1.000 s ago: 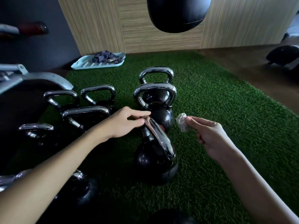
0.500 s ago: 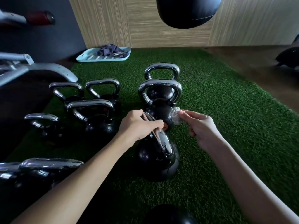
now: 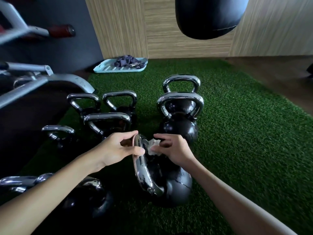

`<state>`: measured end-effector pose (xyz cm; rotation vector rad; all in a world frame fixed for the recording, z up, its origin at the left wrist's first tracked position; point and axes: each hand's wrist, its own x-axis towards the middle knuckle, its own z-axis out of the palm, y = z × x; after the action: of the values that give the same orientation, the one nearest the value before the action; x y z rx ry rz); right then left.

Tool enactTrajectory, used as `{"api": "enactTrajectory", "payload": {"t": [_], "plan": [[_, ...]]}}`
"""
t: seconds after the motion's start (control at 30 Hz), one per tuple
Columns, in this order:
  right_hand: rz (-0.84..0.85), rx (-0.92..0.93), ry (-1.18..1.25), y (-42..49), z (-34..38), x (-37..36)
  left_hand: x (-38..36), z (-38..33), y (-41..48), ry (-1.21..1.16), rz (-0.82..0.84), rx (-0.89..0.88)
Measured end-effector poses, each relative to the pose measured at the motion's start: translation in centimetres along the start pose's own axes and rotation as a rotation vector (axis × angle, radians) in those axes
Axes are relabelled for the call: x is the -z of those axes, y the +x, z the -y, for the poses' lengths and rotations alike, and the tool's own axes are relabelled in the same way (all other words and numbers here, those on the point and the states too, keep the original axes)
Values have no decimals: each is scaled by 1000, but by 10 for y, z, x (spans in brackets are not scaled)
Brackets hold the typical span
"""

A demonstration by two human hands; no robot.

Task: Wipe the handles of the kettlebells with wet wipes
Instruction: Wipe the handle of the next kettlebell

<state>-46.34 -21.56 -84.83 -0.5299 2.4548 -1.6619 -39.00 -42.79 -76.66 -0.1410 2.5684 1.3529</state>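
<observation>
The nearest kettlebell [image 3: 176,189] stands on the green grass mat [image 3: 245,133], low in the middle of the view. Its body is black, and its chrome handle [image 3: 142,175] rises toward the camera. The left hand [image 3: 118,148] holds the top of this handle: the thumb lies on the near side and the fingers [image 3: 130,134] curl over the far side, so the bar is pinched between them. The right hand [image 3: 174,150] is just right of the handle top. Its fingers are bent and pinch a small, crumpled white wet wipe [image 3: 153,146], which touches the right side of the handle, just beside the left thumb.

Just behind the nearest kettlebell a second kettlebell [image 3: 180,128] stands upright; if the two touch I cannot tell, because the right hand covers that place. A third kettlebell [image 3: 181,82] stands directly behind the second. To the left of the nearest kettlebell is a group of smaller kettlebells [image 3: 108,119] with chrome handles, and further left a grey metal rack [image 3: 50,82]. Left of it and closer to the camera, another kettlebell [image 3: 89,200] is partly hidden under the left forearm. Far behind it and to the left, near the wall, lies a light blue tray [image 3: 105,69] with dark cloths [image 3: 128,62] in it. A black punching bag [image 3: 210,17] hangs far behind and above it.
</observation>
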Motion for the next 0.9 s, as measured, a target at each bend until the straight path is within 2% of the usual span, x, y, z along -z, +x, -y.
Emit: {"api": "enactTrajectory", "payload": {"t": [0.23,0.5,0.57,0.63,0.77,0.9], "plan": [[-41,239,-274,16,-1,-7,24,10,4,124,108,-3],[158,289,-545,17,-4,-4,37,19,11,227,182,-65],[224,309,-488,18,1,4,37,19,15,228,195,-89],[242,253,-344,19,1,6,37,17,19,247,208,-100],[97,184,-242,25,-1,-5,42,18,25,302,222,-100],[24,260,-187,36,11,-21,43,27,22,268,197,-113]]}}
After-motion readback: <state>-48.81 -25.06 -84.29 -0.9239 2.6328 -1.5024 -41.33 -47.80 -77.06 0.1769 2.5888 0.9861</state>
